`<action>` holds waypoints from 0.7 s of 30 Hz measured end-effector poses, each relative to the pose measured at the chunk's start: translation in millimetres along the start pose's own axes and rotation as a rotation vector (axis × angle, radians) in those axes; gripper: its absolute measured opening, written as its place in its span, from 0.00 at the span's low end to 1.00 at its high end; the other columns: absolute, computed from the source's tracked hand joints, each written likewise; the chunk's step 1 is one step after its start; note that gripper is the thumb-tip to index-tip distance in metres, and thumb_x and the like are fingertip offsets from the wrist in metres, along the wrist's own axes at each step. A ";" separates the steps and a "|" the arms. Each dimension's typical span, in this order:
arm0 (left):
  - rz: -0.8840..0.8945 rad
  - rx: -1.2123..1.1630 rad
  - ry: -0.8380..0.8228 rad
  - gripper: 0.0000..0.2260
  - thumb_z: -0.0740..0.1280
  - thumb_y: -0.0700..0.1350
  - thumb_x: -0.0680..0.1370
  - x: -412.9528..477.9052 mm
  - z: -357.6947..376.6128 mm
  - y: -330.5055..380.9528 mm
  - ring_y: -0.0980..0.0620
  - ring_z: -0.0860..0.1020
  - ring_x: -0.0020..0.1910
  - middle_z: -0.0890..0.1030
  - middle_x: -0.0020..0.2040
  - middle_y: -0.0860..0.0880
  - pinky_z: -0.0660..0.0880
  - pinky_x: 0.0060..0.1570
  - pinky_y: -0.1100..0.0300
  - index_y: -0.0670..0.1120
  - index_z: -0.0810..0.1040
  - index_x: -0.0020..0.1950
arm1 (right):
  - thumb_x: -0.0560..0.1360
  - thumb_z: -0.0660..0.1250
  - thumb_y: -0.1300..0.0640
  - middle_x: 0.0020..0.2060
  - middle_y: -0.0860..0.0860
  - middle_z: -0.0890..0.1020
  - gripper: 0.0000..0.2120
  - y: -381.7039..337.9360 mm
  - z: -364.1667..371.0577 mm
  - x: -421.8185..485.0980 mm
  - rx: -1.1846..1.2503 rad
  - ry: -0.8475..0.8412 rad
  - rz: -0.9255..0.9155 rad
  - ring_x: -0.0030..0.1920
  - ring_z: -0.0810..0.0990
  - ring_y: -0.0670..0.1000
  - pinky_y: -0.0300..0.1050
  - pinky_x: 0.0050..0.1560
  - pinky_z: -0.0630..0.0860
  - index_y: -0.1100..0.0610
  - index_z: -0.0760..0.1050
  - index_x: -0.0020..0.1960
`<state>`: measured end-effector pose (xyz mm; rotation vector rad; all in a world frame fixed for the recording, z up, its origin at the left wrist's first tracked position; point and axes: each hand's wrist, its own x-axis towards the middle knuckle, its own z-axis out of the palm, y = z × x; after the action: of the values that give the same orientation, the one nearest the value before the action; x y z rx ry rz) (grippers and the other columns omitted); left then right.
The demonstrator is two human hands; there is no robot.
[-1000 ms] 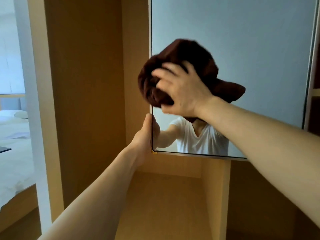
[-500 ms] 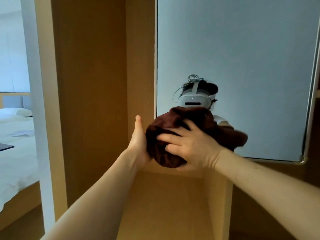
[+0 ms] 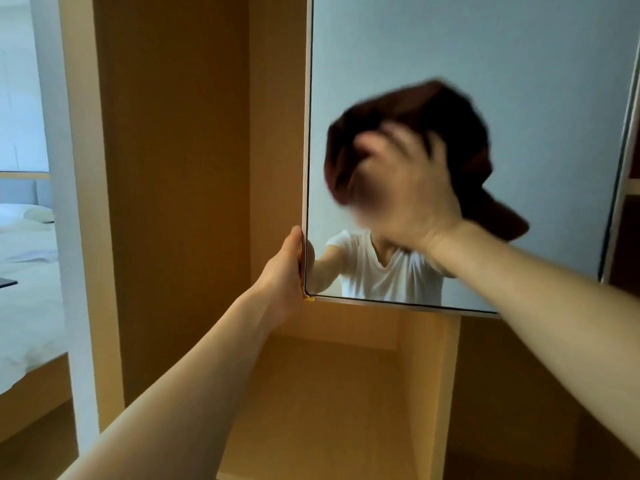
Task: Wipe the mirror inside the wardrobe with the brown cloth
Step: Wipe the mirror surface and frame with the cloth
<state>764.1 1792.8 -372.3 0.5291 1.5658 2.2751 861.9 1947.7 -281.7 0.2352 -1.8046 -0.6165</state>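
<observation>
Mirror (image 3: 485,64), upright inside the wardrobe (image 3: 173,168), runs tall above the right hand (image 3: 405,188), whose spread fingers press the brown cloth (image 3: 415,109) flat against it, while the left hand (image 3: 287,271) pinches its left edge.

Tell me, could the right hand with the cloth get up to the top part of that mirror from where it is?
Probably yes. The right hand presses the brown cloth against the mirror around mid-height, and the glass above is bare, with nothing in the way. The left hand grips the mirror's left edge. The mirror's top is out of frame.
</observation>
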 end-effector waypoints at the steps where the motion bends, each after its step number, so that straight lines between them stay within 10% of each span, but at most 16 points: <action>1: 0.012 -0.002 -0.051 0.29 0.57 0.64 0.78 -0.5 1.2 -0.1 0.49 0.74 0.65 0.74 0.68 0.45 0.68 0.63 0.57 0.45 0.71 0.71 | 0.61 0.73 0.43 0.63 0.53 0.76 0.23 -12.1 3.3 -18.5 0.028 -0.039 -0.113 0.65 0.70 0.60 0.69 0.60 0.63 0.56 0.78 0.49; 5: 0.062 0.156 -0.047 0.32 0.63 0.71 0.70 -7.0 7.6 -0.5 0.50 0.79 0.55 0.81 0.56 0.48 0.71 0.63 0.50 0.46 0.78 0.58 | 0.66 0.69 0.41 0.64 0.51 0.75 0.18 -33.9 7.4 -86.0 0.132 -0.274 -0.514 0.65 0.69 0.59 0.65 0.65 0.58 0.52 0.78 0.49; 9: 0.106 0.321 0.077 0.24 0.62 0.65 0.75 -13.4 10.0 -1.7 0.47 0.76 0.55 0.79 0.53 0.46 0.70 0.63 0.51 0.42 0.77 0.46 | 0.69 0.65 0.39 0.66 0.50 0.73 0.17 13.8 -16.6 -128.1 0.096 -0.326 -0.443 0.66 0.67 0.59 0.62 0.65 0.57 0.51 0.77 0.50; 13: 0.107 0.342 0.070 0.30 0.61 0.65 0.75 -14.9 11.3 0.8 0.48 0.74 0.54 0.78 0.52 0.45 0.68 0.59 0.55 0.38 0.78 0.56 | 0.71 0.61 0.39 0.66 0.52 0.71 0.18 47.5 -34.6 -158.4 0.032 -0.334 -0.418 0.65 0.68 0.60 0.66 0.62 0.59 0.52 0.77 0.50; 21: 0.060 0.298 0.017 0.30 0.62 0.67 0.74 -18.0 12.1 2.7 0.47 0.80 0.55 0.83 0.55 0.45 0.73 0.61 0.50 0.42 0.79 0.58 | 0.65 0.71 0.45 0.62 0.52 0.77 0.16 -71.7 13.5 -106.2 0.144 -0.189 -0.217 0.62 0.71 0.61 0.60 0.62 0.59 0.53 0.78 0.49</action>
<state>785.5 1793.4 -367.9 0.6404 1.9364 2.1026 873.1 1939.7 -409.9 0.4893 -2.0251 -0.6794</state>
